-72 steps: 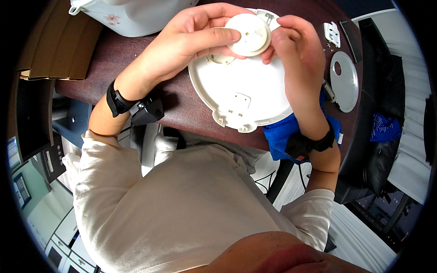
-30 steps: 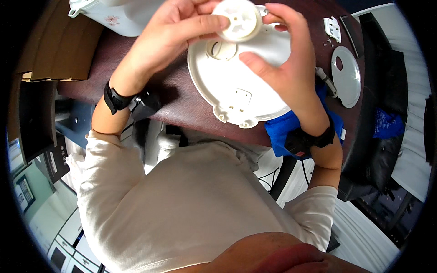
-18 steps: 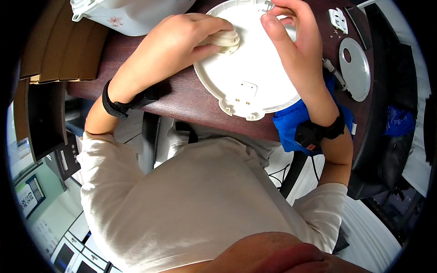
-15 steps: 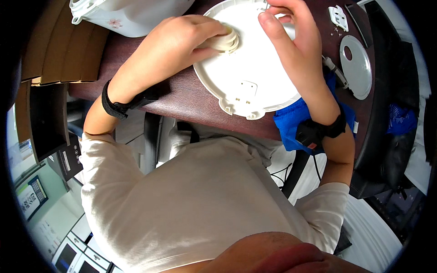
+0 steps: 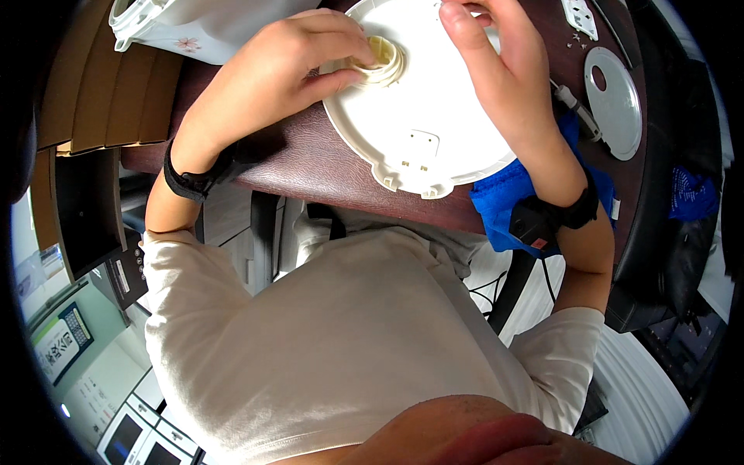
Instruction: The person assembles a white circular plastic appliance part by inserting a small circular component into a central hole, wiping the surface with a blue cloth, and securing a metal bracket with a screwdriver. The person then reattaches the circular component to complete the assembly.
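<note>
Your left hand (image 5: 298, 58) is pinching a round cream part (image 5: 395, 68) by its left side, thumb nearer you than the fingers. The part is sitting at the upper left of a large white disc (image 5: 430, 97) on the worktop (image 5: 298, 167); it is probably feeling light, stiff and smooth, its rim offering the surest hold. The disc's edge tabs (image 5: 437, 191) are looking breakable. Your right hand (image 5: 505, 66) is reaching over the disc, digits half curled; whether it is gripping anything, I cannot tell.

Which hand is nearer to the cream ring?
Left. The left hand touches the cream ring at its left side; the right hand is apart, to the ring's right, over the large white disc.
</note>
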### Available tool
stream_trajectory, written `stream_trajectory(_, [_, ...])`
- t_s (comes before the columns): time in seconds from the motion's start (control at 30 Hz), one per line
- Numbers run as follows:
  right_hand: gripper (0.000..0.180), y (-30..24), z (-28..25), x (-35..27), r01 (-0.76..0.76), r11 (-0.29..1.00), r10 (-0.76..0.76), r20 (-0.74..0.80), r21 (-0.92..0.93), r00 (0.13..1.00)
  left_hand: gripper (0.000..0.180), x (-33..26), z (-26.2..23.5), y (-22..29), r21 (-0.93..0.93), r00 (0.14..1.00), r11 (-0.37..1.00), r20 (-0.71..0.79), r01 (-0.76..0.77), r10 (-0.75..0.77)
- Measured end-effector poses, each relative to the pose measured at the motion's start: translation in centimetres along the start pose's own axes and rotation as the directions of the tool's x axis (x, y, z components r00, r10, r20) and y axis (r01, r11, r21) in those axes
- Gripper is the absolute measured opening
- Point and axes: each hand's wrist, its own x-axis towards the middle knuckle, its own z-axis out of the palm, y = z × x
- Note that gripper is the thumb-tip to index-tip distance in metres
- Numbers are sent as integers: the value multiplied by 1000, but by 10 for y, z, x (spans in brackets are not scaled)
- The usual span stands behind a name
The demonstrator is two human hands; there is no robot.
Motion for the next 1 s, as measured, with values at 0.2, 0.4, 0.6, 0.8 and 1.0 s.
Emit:
stream_trajectory(0.2, [12, -2, 0, 1, 17, 1000, -17, 9, 18, 1000, 26, 0, 6, 3, 91, 999, 995, 12, -42, 41])
stream_trajectory(0.4, [11, -3, -1, 1, 12, 1000, -12, 21, 1, 1000, 27, 5, 8, 7, 218, 996, 972, 22, -92, 90])
stream_trajectory(0.6, [11, -3, -2, 1, 40, 999, -40, 47, 2, 998, 22, 4, -3, 7, -32, 996, 996, -21, 83, -84])
stream_trajectory(0.8, [39, -1, 6, -5, 144, 989, -141, 107, -24, 984, 24, -2, -6, 2, -817, 920, 488, 121, 306, -374])
stream_trajectory(1.0, [27, -8, 8, -10, -223, 925, 148, 247, 309, 958, 31, 4, 9, 10, -982, 941, -11, 185, 190, -282])
